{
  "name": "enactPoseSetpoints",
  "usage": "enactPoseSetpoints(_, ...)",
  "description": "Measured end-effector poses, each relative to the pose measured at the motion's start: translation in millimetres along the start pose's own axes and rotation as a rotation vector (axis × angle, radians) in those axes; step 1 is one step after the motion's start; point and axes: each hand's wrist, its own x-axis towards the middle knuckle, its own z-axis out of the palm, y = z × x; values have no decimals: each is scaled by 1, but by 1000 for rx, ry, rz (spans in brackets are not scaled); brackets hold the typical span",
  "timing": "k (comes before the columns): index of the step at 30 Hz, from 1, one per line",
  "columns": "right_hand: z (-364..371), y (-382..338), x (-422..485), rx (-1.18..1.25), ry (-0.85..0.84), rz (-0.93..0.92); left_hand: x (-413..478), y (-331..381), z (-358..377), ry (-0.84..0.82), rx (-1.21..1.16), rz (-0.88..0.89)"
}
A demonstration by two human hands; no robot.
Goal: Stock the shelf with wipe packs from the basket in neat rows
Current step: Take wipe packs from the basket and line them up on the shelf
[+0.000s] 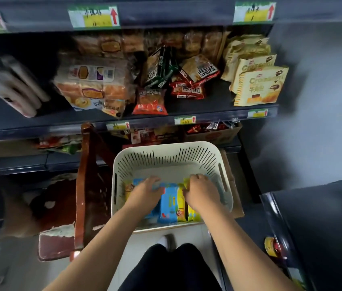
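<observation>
Soft plastic film, blue and yellow: the wipe packs (171, 208) lie side by side on the floor of the cream slotted basket (172, 150), near side, below the shelf (208, 97).

Head view, hands: the left hand (145, 194) lies over a blue pack (155, 206) at the left of the row with its fingers curled over the far end. It looks like a grip, though motion blur makes this uncertain. The right hand (202, 192) pinches the far end of a yellow pack (194, 215) at the right.

Handling, judged: light, squashy, slick film, so a pack would sag if lifted by one corner. Better to take it across its width, thumb under and fingers over. Not fragile.

Head view, writing: print on the wipe packs is not legible. The cream bags (258, 87) at the shelf's right read "Croissant" with 牛角包 below. The price tags (94, 15) carry red arrows, and their handwriting is unreadable.
</observation>
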Motion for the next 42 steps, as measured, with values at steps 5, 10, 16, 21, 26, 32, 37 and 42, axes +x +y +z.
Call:
enactPoseSetpoints(5, 18, 20, 24, 28, -13, -13, 34, -4, 48, -126, 116, 17)
enactPoseSetpoints(10, 22, 37, 26, 53, 59, -65, 51, -12, 68, -73, 391, 111)
enactPoseSetpoints(16, 14, 48, 19, 25, 107, -118, 46, -7, 65, 2, 485, 90)
enactPoseSetpoints(21, 7, 51, 25, -104, 30, -148, 43, -7, 63, 51, 404, 106)
enactPoseSetpoints(26, -7, 47, 16, -55, -45, -188, 33, -4, 50, -23, 224, 73)
enactPoseSetpoints(32, -66, 46, -30, 280, 54, -108, 0, 19, -5, 114, -114, -55)
enactPoseSetpoints(37, -136, 44, -59, 638, 301, -52, -29, 56, -58, 154, -579, -61)
enactPoseSetpoints(42, -183, 32, -84, 771, 469, -34, -54, 93, -97, 179, -722, 123)
